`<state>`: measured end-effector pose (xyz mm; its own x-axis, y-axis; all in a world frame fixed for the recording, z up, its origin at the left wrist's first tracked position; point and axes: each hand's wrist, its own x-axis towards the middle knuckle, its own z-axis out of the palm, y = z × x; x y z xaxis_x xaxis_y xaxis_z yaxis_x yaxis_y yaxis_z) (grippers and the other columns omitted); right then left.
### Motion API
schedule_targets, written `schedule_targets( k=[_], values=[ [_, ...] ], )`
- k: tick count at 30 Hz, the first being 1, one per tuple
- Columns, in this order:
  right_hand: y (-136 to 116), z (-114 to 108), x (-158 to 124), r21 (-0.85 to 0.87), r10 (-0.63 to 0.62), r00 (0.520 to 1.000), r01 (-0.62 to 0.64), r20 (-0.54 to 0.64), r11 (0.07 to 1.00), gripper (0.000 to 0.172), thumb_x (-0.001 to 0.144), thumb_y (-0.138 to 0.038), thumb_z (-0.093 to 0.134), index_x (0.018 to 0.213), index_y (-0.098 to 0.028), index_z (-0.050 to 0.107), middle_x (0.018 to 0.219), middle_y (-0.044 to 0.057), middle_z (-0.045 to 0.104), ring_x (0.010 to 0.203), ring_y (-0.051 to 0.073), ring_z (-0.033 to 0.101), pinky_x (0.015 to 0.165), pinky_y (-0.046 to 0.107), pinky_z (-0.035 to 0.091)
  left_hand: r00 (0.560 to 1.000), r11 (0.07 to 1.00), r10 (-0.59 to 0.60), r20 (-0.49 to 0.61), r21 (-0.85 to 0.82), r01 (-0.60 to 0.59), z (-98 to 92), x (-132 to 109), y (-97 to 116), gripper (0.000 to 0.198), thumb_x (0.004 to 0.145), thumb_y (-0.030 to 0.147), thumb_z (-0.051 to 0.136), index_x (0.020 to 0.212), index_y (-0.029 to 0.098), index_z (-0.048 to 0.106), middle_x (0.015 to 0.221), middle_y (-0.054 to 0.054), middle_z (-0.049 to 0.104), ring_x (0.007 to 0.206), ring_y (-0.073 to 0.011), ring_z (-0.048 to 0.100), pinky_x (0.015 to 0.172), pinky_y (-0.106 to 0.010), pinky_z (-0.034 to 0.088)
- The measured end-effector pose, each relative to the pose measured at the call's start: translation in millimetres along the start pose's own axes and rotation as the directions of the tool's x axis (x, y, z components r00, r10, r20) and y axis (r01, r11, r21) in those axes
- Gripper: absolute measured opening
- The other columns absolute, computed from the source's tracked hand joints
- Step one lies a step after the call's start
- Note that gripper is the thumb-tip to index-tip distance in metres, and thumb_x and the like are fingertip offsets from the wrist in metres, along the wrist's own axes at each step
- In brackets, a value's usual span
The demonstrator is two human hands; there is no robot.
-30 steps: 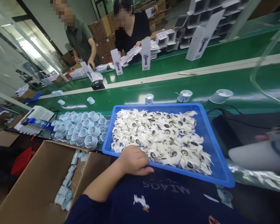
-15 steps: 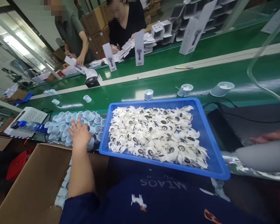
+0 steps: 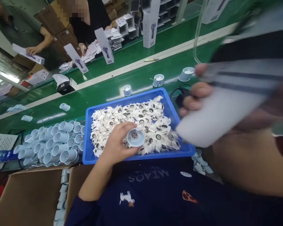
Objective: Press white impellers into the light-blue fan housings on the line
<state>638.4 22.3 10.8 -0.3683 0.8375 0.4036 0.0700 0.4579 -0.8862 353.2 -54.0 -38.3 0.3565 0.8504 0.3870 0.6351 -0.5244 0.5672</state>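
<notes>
fingers [image 3: 121,128] of the left hand [image 3: 115,147] wrap a pale blue cup [image 3: 135,137] over the blue tray [image 3: 132,98] of white pieces [image 3: 153,122] (right of the tray, the right hand [image 3: 198,92] grips a blurred white object [image 3: 217,116]).

left hand [image 3: 115,142] now above blue tray [image 3: 132,96], holding a cup [image 3: 135,137] — pale blue

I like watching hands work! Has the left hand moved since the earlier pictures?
Yes. Against the blue tray, the left hand moved right, from over the pale blue cups to over the tray, and now holds a small cup.
</notes>
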Motion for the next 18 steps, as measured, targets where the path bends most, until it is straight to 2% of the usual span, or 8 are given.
schedule_targets(
  k=[1, 2, 3, 4, 6, 9, 13, 18],
  values=[
    [-9.9, 12.2, 7.8, 0.321, 0.067, 0.998, -0.061, -0.008, 0.945, 0.078, 0.089, -0.068, 0.015, 0.131, -0.011, 0.048, 0.097, -0.002, 0.061, 0.079, 0.014, 0.064, 0.066, 0.030, 0.049, 0.998, 0.999, 0.024, 0.055, -0.025, -0.023, 11.1, 4.3, 4.4, 0.057, 0.076, 0.022, 0.070, 0.129, 0.026, 0.053, 0.134, -0.011, 0.061, 0.126, -0.0289, 0.058, 0.107, -0.048, 0.048],
    [-18.6, 23.7, 14.4, 0.556, 0.109, 0.994, -0.086, -0.009, 0.827, 0.071, 0.084, -0.070, 0.043, 0.123, -0.012, 0.051, 0.088, -0.005, 0.061, 0.075, 0.013, 0.063, 0.066, 0.028, 0.051, 0.996, 0.998, 0.044, 0.072, -0.052, -0.040, 19.6, 7.4, 8.6, 0.060, 0.074, 0.020, 0.067, 0.132, 0.025, 0.051, 0.136, -0.011, 0.060, 0.127, -0.0290, 0.057, 0.108, -0.048, 0.047],
    [-25.6, 34.1, 19.5, 0.691, 0.140, 0.990, -0.098, -0.005, 0.716, 0.069, 0.076, -0.069, 0.060, 0.117, -0.014, 0.051, 0.082, -0.007, 0.060, 0.072, 0.013, 0.063, 0.066, 0.027, 0.053, 0.997, 0.996, 0.050, 0.062, -0.075, -0.045, 25.6, 9.8, 12.7, 0.063, 0.073, 0.019, 0.065, 0.134, 0.023, 0.049, 0.135, -0.012, 0.061, 0.125, -0.0287, 0.059, 0.107, -0.046, 0.048],
    [-30.5, 43.3, 22.8, 0.744, 0.154, 0.988, -0.092, -0.014, 0.661, 0.068, 0.072, -0.067, 0.071, 0.113, -0.016, 0.051, 0.079, -0.007, 0.061, 0.069, 0.013, 0.063, 0.066, 0.026, 0.055, 0.998, 0.995, 0.043, 0.044, -0.093, -0.039, 29.6, 11.5, 16.5, 0.063, 0.073, 0.021, 0.067, 0.133, 0.022, 0.049, 0.130, -0.011, 0.063, 0.119, -0.0280, 0.062, 0.102, -0.043, 0.051],
    [-34.4, 57.5, 24.8, 0.744, 0.145, 0.988, -0.056, -0.055, 0.666, 0.067, 0.073, -0.065, 0.076, 0.115, -0.018, 0.052, 0.079, -0.003, 0.063, 0.068, 0.015, 0.064, 0.063, 0.027, 0.057, 1.000, 0.992, 0.016, 0.014, -0.125, -0.014, 32.8, 14.3, 23.3, 0.053, 0.072, 0.032, 0.075, 0.121, 0.021, 0.056, 0.110, -0.008, 0.070, 0.096, -0.0242, 0.068, 0.084, -0.036, 0.056],
    [-29.7, 69.5, 20.5, 0.717, 0.090, 0.992, 0.000, -0.088, 0.697, 0.060, 0.075, -0.056, 0.081, 0.120, -0.023, 0.059, 0.078, 0.002, 0.064, 0.070, 0.020, 0.065, 0.056, 0.029, 0.055, 1.000, 0.983, 0.005, -0.001, -0.181, -0.005, 32.3, 17.7, 29.8, 0.041, 0.070, 0.047, 0.081, 0.096, 0.020, 0.063, 0.086, -0.002, 0.069, 0.074, -0.0184, 0.065, 0.067, -0.030, 0.052],
    [-24.9, 74.4, 15.0, 0.734, 0.070, 0.994, 0.010, -0.079, 0.679, 0.050, 0.076, -0.048, 0.082, 0.115, -0.023, 0.065, 0.078, 0.002, 0.064, 0.071, 0.021, 0.062, 0.061, 0.032, 0.054, 1.000, 0.982, -0.024, -0.009, -0.185, 0.022, 32.4, 19.3, 31.7, 0.036, 0.071, 0.050, 0.078, 0.084, 0.019, 0.063, 0.077, -0.001, 0.066, 0.066, -0.0161, 0.060, 0.060, -0.028, 0.048],
    [-28.5, 71.6, 15.1, 0.723, 0.112, 0.992, -0.035, -0.059, 0.690, 0.055, 0.073, -0.060, 0.083, 0.109, -0.023, 0.065, 0.077, 0.002, 0.065, 0.070, 0.020, 0.062, 0.063, 0.033, 0.054, 0.999, 0.981, -0.036, 0.018, -0.189, 0.039, 35.6, 18.7, 28.3, 0.035, 0.070, 0.047, 0.079, 0.079, 0.019, 0.061, 0.073, 0.001, 0.064, 0.061, -0.0135, 0.056, 0.058, -0.026, 0.045]
  ],
)
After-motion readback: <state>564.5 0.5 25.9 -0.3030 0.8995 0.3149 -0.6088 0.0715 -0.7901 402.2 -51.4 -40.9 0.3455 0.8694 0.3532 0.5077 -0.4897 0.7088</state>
